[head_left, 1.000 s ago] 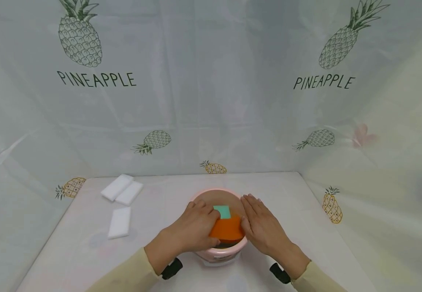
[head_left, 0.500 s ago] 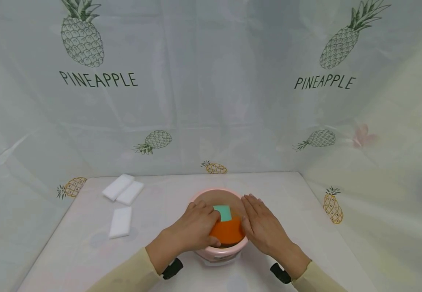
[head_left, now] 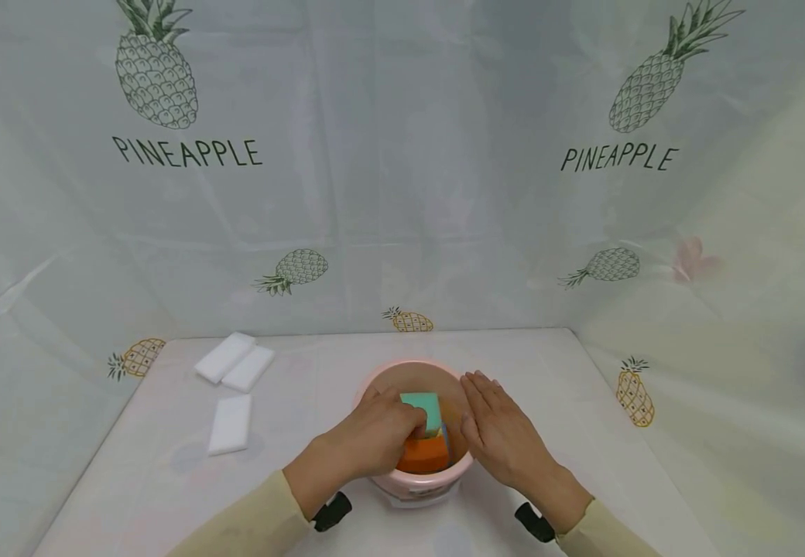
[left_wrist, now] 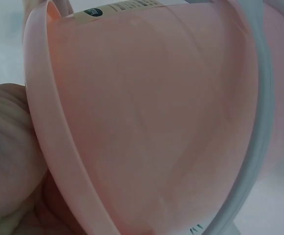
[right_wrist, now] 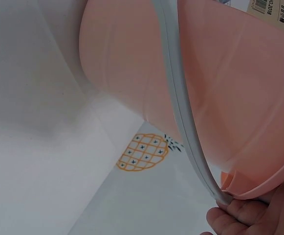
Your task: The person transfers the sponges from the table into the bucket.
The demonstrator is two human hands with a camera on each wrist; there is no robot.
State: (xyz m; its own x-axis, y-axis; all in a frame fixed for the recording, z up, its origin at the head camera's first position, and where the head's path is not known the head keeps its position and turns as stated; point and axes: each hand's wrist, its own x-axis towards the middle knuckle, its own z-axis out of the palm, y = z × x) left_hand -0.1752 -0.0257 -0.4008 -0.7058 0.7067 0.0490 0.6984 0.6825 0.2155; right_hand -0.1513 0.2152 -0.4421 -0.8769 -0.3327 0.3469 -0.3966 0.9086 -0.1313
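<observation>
A pink bucket (head_left: 416, 486) with a grey handle (right_wrist: 178, 93) stands upright on the table. My left hand (head_left: 378, 433) reaches over its near left rim, its bent fingers going down inside around an orange sponge (head_left: 422, 456); the thumb and fingertips are hidden. A turquoise sponge (head_left: 422, 402) sits tilted just beyond the orange one, and a thin blue edge shows beside them. My right hand (head_left: 507, 433) lies with straight fingers along the bucket's right rim. In the right wrist view, its fingertips (right_wrist: 229, 220) are at the rim near the handle's joint.
Three white sponge blocks (head_left: 230, 425) lie at the back left of the table (head_left: 291, 402), two of them side by side. A pineapple-printed sheet (head_left: 402, 193) hangs behind and at both sides. The bucket carries a printed label (right_wrist: 273, 10).
My left hand has turned and pushed deeper into the bucket, its thumb dropping from view. The orange sponge has shifted left and the turquoise one has tilted, showing its side. The right hand stays put.
</observation>
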